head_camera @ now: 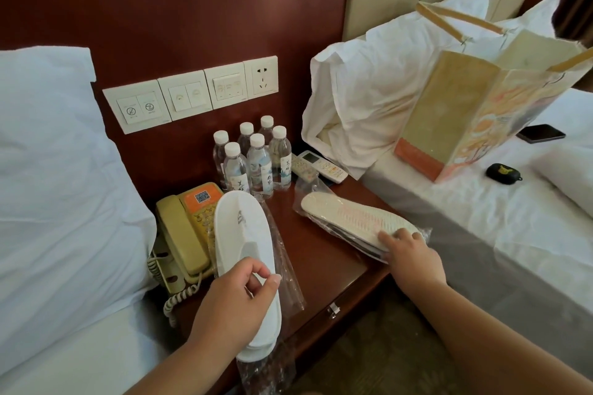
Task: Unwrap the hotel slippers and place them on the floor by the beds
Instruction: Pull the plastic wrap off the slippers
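A white slipper pair [247,253], lower centre, was gripped by the left hand [234,301], its wrapper [288,282] trailing; a still-wrapped pair [356,218] on the nightstand [324,253] was pinched by the right hand [414,256].

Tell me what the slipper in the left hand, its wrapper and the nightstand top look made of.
Slipper: soft white fabric, matte, likely nonwoven or terry, with a printed grey logo. Wrapper: thin clear plastic film, judging by its creases, glare and see-through look. Nightstand top: reddish-brown wood or veneer, glossy, with faint reflections.
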Available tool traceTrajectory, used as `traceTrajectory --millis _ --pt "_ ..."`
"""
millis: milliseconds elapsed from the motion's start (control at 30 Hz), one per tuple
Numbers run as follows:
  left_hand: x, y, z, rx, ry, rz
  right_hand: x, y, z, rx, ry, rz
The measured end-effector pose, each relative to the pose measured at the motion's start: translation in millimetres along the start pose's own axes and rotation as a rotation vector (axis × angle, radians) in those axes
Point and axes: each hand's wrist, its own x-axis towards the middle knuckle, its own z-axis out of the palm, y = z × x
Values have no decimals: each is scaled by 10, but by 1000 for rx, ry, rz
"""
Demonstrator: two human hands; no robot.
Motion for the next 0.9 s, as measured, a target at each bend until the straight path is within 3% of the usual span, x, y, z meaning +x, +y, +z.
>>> traceTrajectory --millis 167,367,433,600,700,900 --pt "-79 132 15 -27 -55 8 -379 70 -60 229 152 101" --pt "-174 350 -106 -155 -193 -66 -795 -36 -454 415 453 52" --pt "-158 461 -172 -315 -187 -139 -908 -69 -666 419 552 -1" --pt "-79 654 -514 -1031 -145 -454 -1176 -131 -1278 424 753 -166" --pt "-147 675 -779 -1241 -388 -445 -1365 -189 -1623 407 850 -301" --pt "-430 790 -1151 -1358 -1066 -227 -1688 -331 -2011 384 867 -407"
